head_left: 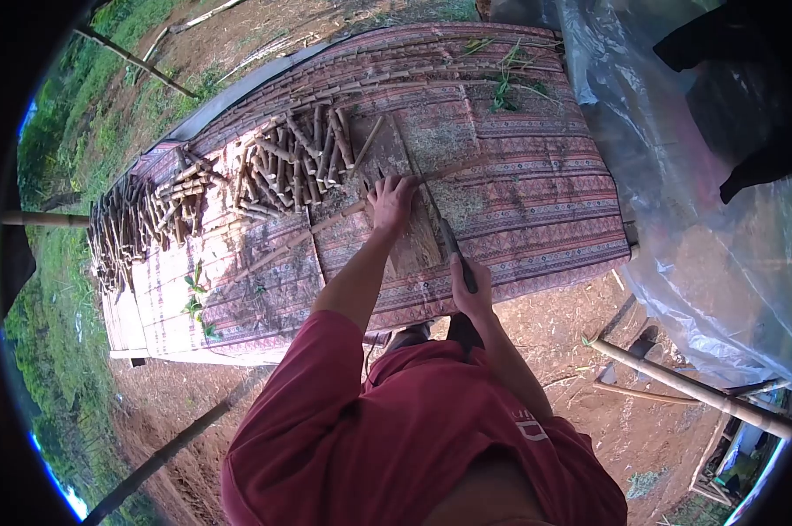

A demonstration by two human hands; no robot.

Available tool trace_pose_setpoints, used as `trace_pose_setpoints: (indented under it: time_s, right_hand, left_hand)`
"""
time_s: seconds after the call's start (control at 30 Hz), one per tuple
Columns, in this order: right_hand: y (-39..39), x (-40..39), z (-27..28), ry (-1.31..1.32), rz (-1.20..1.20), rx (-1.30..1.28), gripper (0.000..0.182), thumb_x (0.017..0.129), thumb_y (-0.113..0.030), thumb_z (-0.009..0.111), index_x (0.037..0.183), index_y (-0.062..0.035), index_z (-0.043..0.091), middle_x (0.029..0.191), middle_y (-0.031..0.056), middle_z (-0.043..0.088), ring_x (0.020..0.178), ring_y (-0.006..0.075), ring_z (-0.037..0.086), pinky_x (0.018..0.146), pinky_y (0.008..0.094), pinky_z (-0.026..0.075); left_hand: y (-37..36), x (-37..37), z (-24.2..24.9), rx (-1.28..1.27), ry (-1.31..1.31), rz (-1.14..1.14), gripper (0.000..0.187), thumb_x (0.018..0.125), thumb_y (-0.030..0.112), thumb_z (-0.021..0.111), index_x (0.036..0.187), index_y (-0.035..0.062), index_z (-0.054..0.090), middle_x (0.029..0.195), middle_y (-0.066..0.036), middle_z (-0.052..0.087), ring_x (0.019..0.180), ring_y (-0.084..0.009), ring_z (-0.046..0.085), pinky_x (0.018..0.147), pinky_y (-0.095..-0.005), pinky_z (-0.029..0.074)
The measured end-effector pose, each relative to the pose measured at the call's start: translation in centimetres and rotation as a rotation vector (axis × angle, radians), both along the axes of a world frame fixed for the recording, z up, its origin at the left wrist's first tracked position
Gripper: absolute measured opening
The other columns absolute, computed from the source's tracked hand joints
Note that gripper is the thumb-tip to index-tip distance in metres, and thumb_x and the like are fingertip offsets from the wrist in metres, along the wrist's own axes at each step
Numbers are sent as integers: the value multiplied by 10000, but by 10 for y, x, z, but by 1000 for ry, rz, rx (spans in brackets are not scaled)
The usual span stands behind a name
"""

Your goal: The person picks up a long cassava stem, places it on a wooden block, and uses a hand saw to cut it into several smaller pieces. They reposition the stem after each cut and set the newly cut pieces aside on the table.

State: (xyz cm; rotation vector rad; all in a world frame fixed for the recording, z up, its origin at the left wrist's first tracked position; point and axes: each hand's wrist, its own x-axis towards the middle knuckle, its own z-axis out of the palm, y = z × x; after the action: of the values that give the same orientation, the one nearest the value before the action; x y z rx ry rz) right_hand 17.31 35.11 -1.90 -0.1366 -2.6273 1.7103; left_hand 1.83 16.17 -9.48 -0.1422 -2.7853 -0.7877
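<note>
My left hand presses down on a long brown stem over a wooden board; its fingers are bent around the stem. My right hand is wrapped round the dark handle of a long saw or knife. The thin blade reaches up from that hand and lies across the stem, just right of my left hand. Sawdust-like bits are scattered beside the board. Left of the board lies a pile of short cut stems.
More cut stems are heaped at the far left of the patterned cloth. Long uncut stems lie along the far edge. Leafy sprigs rest near the left front. Clear plastic sheeting hangs at the right, above a bamboo pole.
</note>
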Motion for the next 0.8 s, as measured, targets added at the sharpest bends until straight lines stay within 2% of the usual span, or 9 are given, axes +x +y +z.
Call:
trace_pose_setpoints:
  time_s: [0.17, 0.4, 0.5, 0.57, 0.63, 0.8]
  right_hand:
    - [0, -5, -4, 4, 10, -14, 423, 1052, -270, 568, 719, -10, 558, 533, 15, 482, 501, 79, 459, 472, 336, 335]
    - [-2, -10, 8, 37, 15, 5, 427, 1054, -270, 567, 720, -4, 570, 520, 21, 466, 492, 76, 436, 462, 338, 329]
    - [-3, -19, 28, -7, 37, 20, 376, 1033, -267, 582, 764, -7, 606, 546, 129, 485, 470, 195, 481, 493, 393, 371]
    - [-7, -22, 44, 24, 27, 44, 372, 1032, -266, 582, 766, -8, 608, 544, 136, 488, 464, 219, 495, 489, 402, 373]
    - [-10, -19, 45, 43, 18, 71, 370, 1031, -264, 582, 765, -7, 607, 543, 143, 494, 462, 243, 512, 486, 410, 376]
    - [-10, -7, -1, 100, -1, 63, 374, 1025, -261, 589, 753, -5, 597, 549, 164, 516, 469, 287, 551, 484, 423, 384]
  left_hand:
    - [1, -9, 4, 16, -56, 27, 288, 940, 281, 650, 1227, 300, 673, 1207, 4, 583, 1231, -270, 478, 1050, -521, 313]
    - [-3, -14, 14, 38, -142, 17, 284, 927, 250, 664, 1204, 302, 701, 1211, 6, 600, 1219, -267, 491, 1034, -570, 306]
    - [-4, -21, 13, 81, -195, 33, 246, 954, 303, 629, 1182, 298, 722, 1209, 5, 622, 1218, -263, 501, 1020, -579, 303]
    - [-4, -28, -5, 99, -172, 57, 249, 982, 384, 597, 1171, 298, 735, 1187, 11, 645, 1211, -251, 513, 995, -563, 307]
    - [-3, -29, -3, 99, -200, 59, 259, 989, 399, 588, 1177, 295, 734, 1195, 11, 646, 1221, -252, 509, 1004, -567, 300]
    - [-4, -31, 10, 35, -216, 49, 276, 1004, 415, 561, 1192, 294, 723, 1216, 5, 628, 1233, -254, 500, 1029, -573, 295]
